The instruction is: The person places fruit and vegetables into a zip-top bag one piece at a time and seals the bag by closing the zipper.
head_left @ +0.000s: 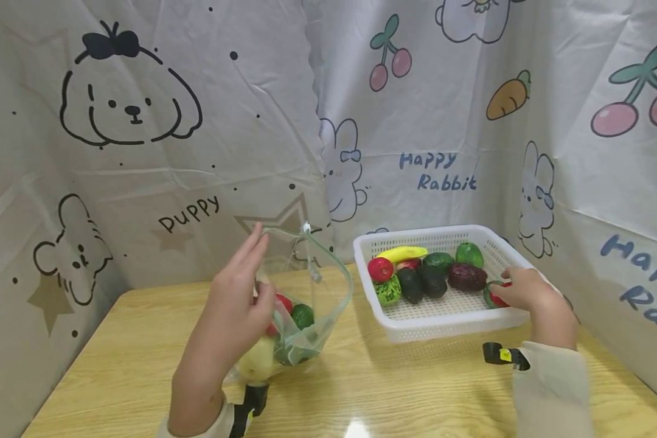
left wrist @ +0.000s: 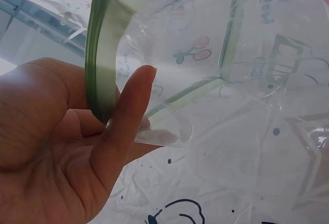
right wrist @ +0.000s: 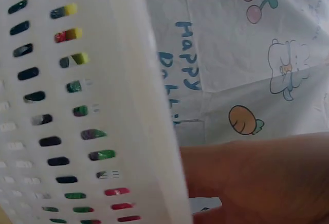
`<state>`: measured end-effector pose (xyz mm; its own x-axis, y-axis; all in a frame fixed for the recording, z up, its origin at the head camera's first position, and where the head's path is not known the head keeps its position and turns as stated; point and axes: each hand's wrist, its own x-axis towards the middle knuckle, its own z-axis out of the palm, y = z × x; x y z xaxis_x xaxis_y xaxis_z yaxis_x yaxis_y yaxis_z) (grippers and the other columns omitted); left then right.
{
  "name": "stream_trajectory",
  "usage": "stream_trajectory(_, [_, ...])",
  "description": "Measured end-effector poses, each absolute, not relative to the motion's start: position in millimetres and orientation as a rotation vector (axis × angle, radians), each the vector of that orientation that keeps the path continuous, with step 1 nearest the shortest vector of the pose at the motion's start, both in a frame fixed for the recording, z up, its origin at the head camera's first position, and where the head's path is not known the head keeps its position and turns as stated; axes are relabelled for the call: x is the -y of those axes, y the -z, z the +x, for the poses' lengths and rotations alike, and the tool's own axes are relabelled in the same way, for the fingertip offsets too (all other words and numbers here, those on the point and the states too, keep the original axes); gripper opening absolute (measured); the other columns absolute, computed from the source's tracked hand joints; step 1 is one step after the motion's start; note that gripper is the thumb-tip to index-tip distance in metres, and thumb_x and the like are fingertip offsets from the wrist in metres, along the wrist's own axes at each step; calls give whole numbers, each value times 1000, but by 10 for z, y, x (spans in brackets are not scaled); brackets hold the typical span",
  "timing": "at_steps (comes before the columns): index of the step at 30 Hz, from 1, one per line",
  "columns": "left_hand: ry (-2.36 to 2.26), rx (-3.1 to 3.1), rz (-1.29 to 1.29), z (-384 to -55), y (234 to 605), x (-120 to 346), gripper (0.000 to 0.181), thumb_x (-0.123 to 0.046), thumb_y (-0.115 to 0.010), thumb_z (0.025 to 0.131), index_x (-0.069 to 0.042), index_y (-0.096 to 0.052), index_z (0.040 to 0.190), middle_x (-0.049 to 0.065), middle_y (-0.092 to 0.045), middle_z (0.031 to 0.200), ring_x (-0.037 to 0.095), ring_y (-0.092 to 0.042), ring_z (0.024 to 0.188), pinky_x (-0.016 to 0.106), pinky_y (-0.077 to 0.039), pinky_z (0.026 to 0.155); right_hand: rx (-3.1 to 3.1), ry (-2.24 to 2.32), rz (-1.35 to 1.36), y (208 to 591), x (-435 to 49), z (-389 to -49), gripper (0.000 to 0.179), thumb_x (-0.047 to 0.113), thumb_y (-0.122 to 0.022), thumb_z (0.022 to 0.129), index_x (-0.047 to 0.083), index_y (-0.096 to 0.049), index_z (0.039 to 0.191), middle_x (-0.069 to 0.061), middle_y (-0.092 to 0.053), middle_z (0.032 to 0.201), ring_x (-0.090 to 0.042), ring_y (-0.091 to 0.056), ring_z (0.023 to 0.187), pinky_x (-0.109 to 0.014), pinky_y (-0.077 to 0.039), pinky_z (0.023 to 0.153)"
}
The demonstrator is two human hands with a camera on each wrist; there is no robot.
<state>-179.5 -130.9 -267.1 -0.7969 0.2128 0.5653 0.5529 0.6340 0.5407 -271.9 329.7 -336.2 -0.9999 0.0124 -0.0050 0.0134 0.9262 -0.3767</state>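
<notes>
A clear zip bag [head_left: 328, 292] with a green-edged mouth stands on the table, its mouth spread. My left hand [head_left: 238, 298] holds the bag's rim [left wrist: 97, 54] between thumb and fingers. Inside the bag lie a pale yellow round fruit [head_left: 256, 360], something red [head_left: 285, 302] and a dark green piece [head_left: 303, 316]. My right hand [head_left: 533, 295] reaches over the near right side of a white basket [head_left: 443, 325], its fingers around a red and green fruit [head_left: 493, 295]. In the right wrist view the basket wall [right wrist: 139, 131] hides those fingertips.
The basket also holds a yellow banana [head_left: 402, 253], a red round fruit [head_left: 380, 269], a bumpy green piece [head_left: 389, 291], a dark red oval piece [head_left: 467, 277] and several dark green ones [head_left: 434, 281]. Printed cloth [head_left: 252, 121] hangs behind the wooden table [head_left: 394, 389] and along its sides.
</notes>
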Motion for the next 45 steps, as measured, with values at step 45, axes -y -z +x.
stream_trajectory(45, [1008, 2426, -601, -1790, 2656, 1321, 67, 10, -48, 91, 4, -33, 156, 8, -19, 168, 4, -27, 46, 21, -38, 45, -2816, 636, -315, 3614, -2573, -2973, 52, 36, -78, 86, -4, -69, 117, -17, -70, 110, -31, -64, 101, -52, -53, 88])
